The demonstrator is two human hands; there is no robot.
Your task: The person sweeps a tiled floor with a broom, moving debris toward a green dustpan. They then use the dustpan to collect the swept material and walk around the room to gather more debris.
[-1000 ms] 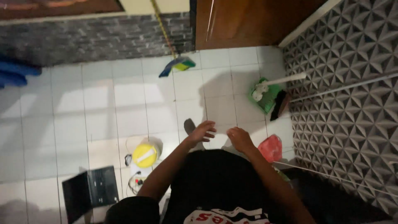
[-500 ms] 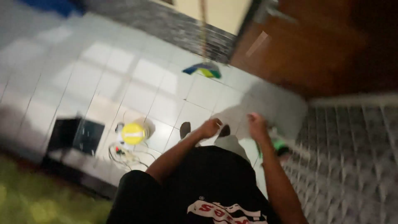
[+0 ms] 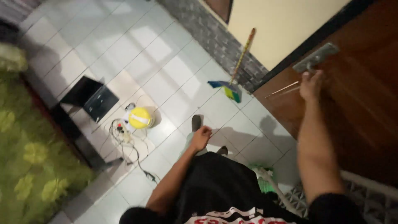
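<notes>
My right hand is stretched out to the brown wooden door and its fingers touch the metal door handle. My left hand hangs loosely curled in front of my black shirt and holds nothing. A broom with a blue, green and yellow head leans against the wall left of the door.
On the white tiled floor lie an open black laptop, a yellow round object and tangled cables. A green patterned carpet fills the lower left. A green dustpan sits near my feet.
The view has swung left towards the door. My right hand rose from in front of my body to the door handle. My left hand dropped slightly.
</notes>
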